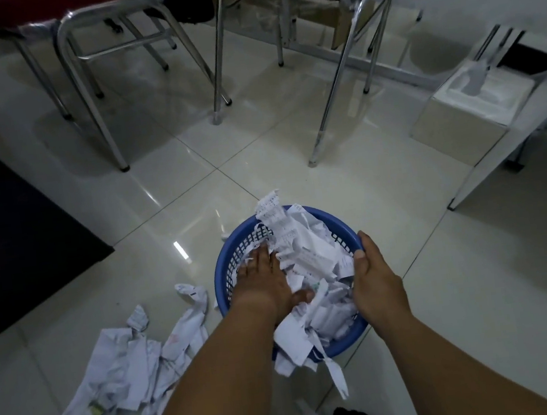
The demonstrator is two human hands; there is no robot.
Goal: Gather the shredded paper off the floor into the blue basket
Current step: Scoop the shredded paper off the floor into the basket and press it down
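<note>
From the head view, my left hand [263, 277] lies flat on the paper [308, 248] inside the basket [239, 249]. Its fingers [260, 254] are straight and pressing down, and they grasp nothing. My right hand [376, 281] holds the right rim of the basket: the thumb is on the inner side and the other fingers are curled over the edge, so I judge it steadies the basket.

The basket stands on the floor [259, 160] just before me and is heaped. Some pieces hang over the near rim, and one strip [333, 369] reaches the floor.

The rest of the task is the pile [129, 363]. It lies on the floor to the left of the basket, below and left of my left fingers. Its long axis runs from near-left up toward the basket's left side. My left hand is clearly nearer to it, and my right hand is across the basket. So I think the next reach belongs to the left hand, which must go back and to the left.
</note>
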